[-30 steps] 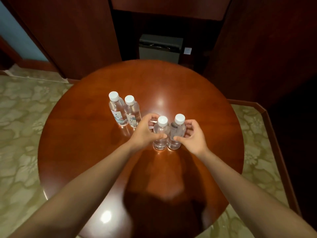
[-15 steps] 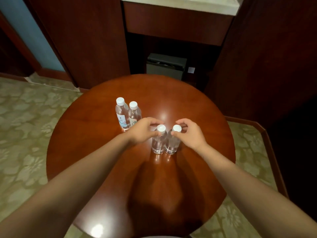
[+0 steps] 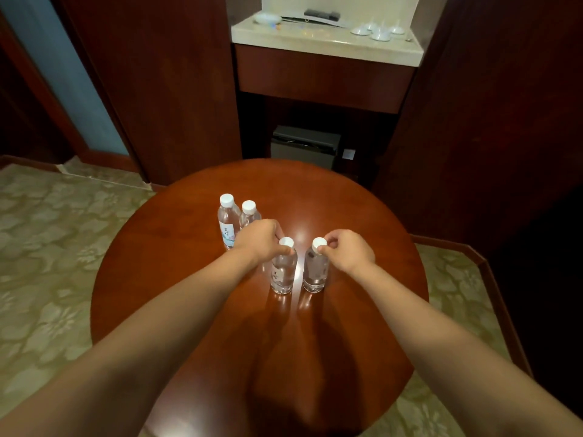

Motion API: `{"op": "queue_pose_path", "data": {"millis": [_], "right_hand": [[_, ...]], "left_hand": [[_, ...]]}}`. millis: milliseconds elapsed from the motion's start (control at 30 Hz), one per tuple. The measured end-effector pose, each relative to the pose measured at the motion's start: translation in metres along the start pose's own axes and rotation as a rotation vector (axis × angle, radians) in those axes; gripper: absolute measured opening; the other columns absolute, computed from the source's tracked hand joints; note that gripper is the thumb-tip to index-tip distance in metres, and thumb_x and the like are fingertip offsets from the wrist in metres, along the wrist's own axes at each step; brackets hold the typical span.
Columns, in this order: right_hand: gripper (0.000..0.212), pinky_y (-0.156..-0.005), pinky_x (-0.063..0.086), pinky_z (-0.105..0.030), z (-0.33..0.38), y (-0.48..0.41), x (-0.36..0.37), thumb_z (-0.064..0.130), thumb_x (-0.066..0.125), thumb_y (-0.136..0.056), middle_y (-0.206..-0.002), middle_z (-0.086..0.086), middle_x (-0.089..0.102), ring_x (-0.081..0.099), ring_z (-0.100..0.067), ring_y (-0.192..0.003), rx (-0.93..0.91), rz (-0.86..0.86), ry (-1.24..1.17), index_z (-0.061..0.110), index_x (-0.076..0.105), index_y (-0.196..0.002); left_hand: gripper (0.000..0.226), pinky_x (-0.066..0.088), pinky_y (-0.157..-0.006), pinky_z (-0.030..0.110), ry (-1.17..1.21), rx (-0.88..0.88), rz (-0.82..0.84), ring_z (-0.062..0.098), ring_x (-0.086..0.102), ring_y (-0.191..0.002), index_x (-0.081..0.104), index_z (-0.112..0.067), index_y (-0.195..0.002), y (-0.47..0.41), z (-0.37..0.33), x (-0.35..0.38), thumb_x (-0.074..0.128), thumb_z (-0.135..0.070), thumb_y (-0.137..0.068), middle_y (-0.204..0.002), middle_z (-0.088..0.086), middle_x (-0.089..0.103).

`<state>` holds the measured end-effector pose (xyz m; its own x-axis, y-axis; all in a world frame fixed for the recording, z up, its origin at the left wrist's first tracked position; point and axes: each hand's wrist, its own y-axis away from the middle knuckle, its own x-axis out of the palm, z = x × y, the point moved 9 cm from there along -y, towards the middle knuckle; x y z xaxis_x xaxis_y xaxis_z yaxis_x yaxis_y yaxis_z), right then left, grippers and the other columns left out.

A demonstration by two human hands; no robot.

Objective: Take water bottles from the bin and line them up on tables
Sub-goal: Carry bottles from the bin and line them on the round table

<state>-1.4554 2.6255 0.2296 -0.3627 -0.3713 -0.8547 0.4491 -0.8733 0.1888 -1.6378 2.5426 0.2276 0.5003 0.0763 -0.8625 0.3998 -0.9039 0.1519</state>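
Several clear water bottles with white caps stand upright on a round wooden table (image 3: 176, 279). My left hand (image 3: 258, 241) grips the cap and neck of the near-left bottle (image 3: 283, 272). My right hand (image 3: 347, 252) pinches the cap of the near-right bottle (image 3: 315, 272). A small gap separates these two. Behind my left hand stand a labelled bottle (image 3: 227, 220) and a second bottle (image 3: 249, 212), close together; my hand hides the lower part of the second one. No bin is in view.
Beyond the table a dark wood cabinet with a pale stone counter (image 3: 325, 42) holds glass lids and small items. Below it stands a grey box-shaped appliance (image 3: 304, 149). Patterned carpet (image 3: 47, 263) surrounds the table, with dark wood walls at right.
My hands have slid up from the bottle bodies to the caps. The two near bottles now stand a little apart. The camera has tilted up, showing the counter.
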Motion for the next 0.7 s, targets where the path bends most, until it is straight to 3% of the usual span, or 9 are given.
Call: {"op": "queue_pose_path", "data": {"millis": [100, 233, 333, 433, 533, 633, 700], "right_hand": [[0.022, -0.08, 0.053, -0.032, 0.002, 0.001, 0.001, 0.04, 0.066, -0.088, -0.103, 0.006, 0.071, 0.065, -0.017, -0.1, -0.01, 0.009, -0.009, 0.026, 0.069, -0.105], [0.031, -0.069, 0.05, -0.031, 0.002, 0.0, -0.001, 0.052, 0.072, -0.08, -0.092, 0.008, 0.068, 0.065, -0.015, -0.088, 0.01, -0.059, -0.026, 0.025, 0.069, -0.096], [0.032, -0.061, 0.046, -0.029, 0.004, -0.003, -0.001, 0.053, 0.072, -0.079, -0.088, 0.006, 0.067, 0.065, -0.017, -0.084, 0.012, -0.089, 0.02, 0.025, 0.067, -0.093], [0.021, -0.071, 0.055, -0.035, 0.011, -0.008, 0.001, 0.043, 0.069, -0.086, -0.089, 0.004, 0.07, 0.066, -0.019, -0.087, -0.05, -0.028, 0.068, 0.023, 0.07, -0.094], [0.016, -0.083, 0.056, -0.039, 0.014, -0.012, 0.008, 0.034, 0.066, -0.089, -0.101, 0.005, 0.073, 0.066, -0.019, -0.096, -0.159, 0.102, 0.078, 0.026, 0.072, -0.101], [0.036, -0.102, 0.048, -0.038, 0.012, -0.012, 0.016, 0.022, 0.067, -0.091, -0.128, 0.006, 0.066, 0.061, -0.016, -0.115, -0.214, 0.205, 0.002, 0.026, 0.067, -0.126], [0.041, -0.107, 0.044, -0.035, 0.014, -0.011, 0.022, 0.013, 0.065, -0.092, -0.134, 0.003, 0.063, 0.06, -0.017, -0.12, -0.243, 0.253, -0.049, 0.023, 0.064, -0.132]], "left_hand": [[0.036, 0.052, -0.075, 0.036, -0.042, 0.007, 0.021, 0.014, 0.062, -0.088, 0.057, -0.025, -0.091, -0.002, 0.001, 0.001, 0.077, -0.049, -0.073, -0.091, -0.008, 0.066], [0.043, 0.053, -0.088, 0.041, -0.014, 0.113, 0.098, 0.014, 0.063, -0.1, 0.061, -0.03, -0.117, -0.004, -0.006, 0.005, 0.077, -0.036, -0.077, -0.108, -0.009, 0.065], [0.04, 0.054, -0.088, 0.04, -0.083, 0.188, 0.095, 0.015, 0.063, -0.104, 0.066, -0.029, -0.12, -0.004, -0.012, 0.004, 0.075, -0.033, -0.081, -0.119, -0.007, 0.065], [0.037, 0.054, -0.087, 0.039, -0.092, 0.2, 0.086, 0.015, 0.063, -0.104, 0.068, -0.03, -0.118, -0.005, -0.01, 0.004, 0.074, -0.03, -0.081, -0.12, -0.008, 0.065], [0.036, 0.054, -0.087, 0.037, -0.077, 0.21, 0.082, 0.015, 0.064, -0.101, 0.07, -0.032, -0.114, -0.006, -0.008, 0.004, 0.075, -0.032, -0.078, -0.118, -0.008, 0.066], [0.037, 0.054, -0.088, 0.037, -0.059, 0.219, 0.073, 0.014, 0.064, -0.102, 0.07, -0.032, -0.114, -0.007, -0.009, 0.003, 0.076, -0.031, -0.078, -0.119, -0.008, 0.066], [0.037, 0.053, -0.088, 0.036, -0.059, 0.221, 0.069, 0.014, 0.064, -0.103, 0.07, -0.031, -0.115, -0.007, -0.009, 0.003, 0.076, -0.03, -0.078, -0.12, -0.008, 0.066]]}}
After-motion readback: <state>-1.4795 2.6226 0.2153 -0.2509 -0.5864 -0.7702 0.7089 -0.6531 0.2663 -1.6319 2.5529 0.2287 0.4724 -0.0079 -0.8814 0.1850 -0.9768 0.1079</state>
